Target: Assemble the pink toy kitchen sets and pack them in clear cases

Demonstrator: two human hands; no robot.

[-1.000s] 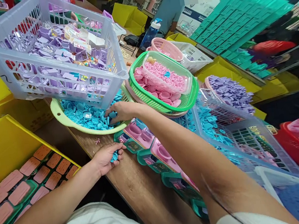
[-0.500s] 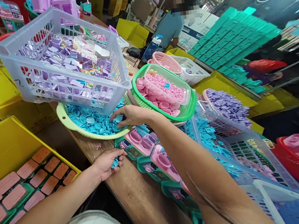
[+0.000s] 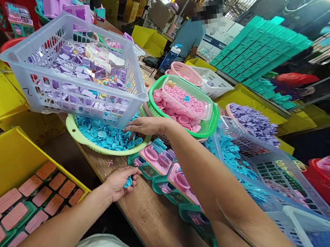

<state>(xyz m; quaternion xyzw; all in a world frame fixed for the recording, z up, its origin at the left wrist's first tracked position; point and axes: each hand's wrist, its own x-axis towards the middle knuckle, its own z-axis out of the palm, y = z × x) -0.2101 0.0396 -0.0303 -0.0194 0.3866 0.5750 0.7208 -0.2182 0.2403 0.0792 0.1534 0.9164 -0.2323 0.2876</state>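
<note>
The blue round plastic discs [image 3: 105, 135] fill a pale green round plastic basin [image 3: 76, 138] on the brown wooden surface [image 3: 154, 219]. The right hand [image 3: 145, 125] lies palm down on the discs at the basin's near-right edge; whether it grips any cannot be determined. The left hand [image 3: 118, 182] rests on the surface, curled closed around a few of the discs. Teal plastic trays with pink inserts [image 3: 158, 160] lie just beside it. A lavender slatted plastic basket [image 3: 56, 93] overhangs the basin's far side.

Nothing here reads clearly for you. Far beyond the fingers of your right hand [image 3: 145, 125], a white carton [image 3: 226, 35] bears a blue printed band, its lettering too small and blurred to make out.
</note>
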